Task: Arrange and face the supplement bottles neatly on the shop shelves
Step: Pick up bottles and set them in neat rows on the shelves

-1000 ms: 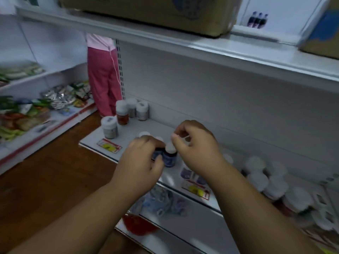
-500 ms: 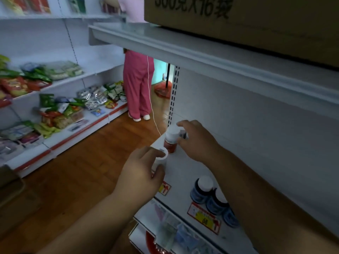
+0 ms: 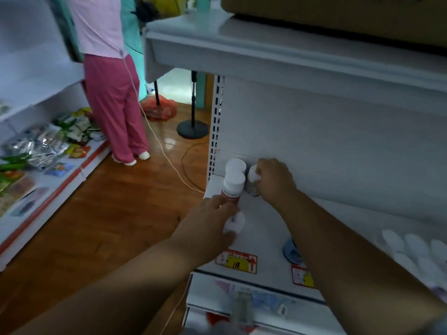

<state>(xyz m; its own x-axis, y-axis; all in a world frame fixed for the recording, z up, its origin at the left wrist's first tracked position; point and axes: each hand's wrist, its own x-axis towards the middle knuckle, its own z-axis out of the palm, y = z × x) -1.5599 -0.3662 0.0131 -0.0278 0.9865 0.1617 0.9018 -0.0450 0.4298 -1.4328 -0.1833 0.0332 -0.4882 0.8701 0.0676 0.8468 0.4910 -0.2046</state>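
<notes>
At the left end of the white shelf [image 3: 266, 228] stand small supplement bottles with white caps. My left hand [image 3: 208, 228] grips a white-capped bottle [image 3: 234, 222] near the shelf's front edge. Just behind it stands a red-labelled bottle [image 3: 232, 187], and another white-capped bottle [image 3: 235, 165] stands against the back panel. My right hand [image 3: 273, 180] curls round a grey-labelled bottle [image 3: 252, 180] beside them. A blue bottle [image 3: 291, 252] shows partly under my right forearm. More white caps [image 3: 416, 252] are blurred at the right.
Yellow price tags [image 3: 238, 262] line the shelf edge. An upper shelf [image 3: 290, 54] carries a cardboard box [image 3: 338, 18]. A person in pink trousers [image 3: 116, 107] stands in the aisle by snack shelves [image 3: 43, 151]. A fan stand [image 3: 192, 128] and cables lie on the wooden floor.
The view has swung left and closer to the shelf's end. My right hand moved from the red-labelled bottle to the grey-labelled one behind it. My left hand still holds its bottle.
</notes>
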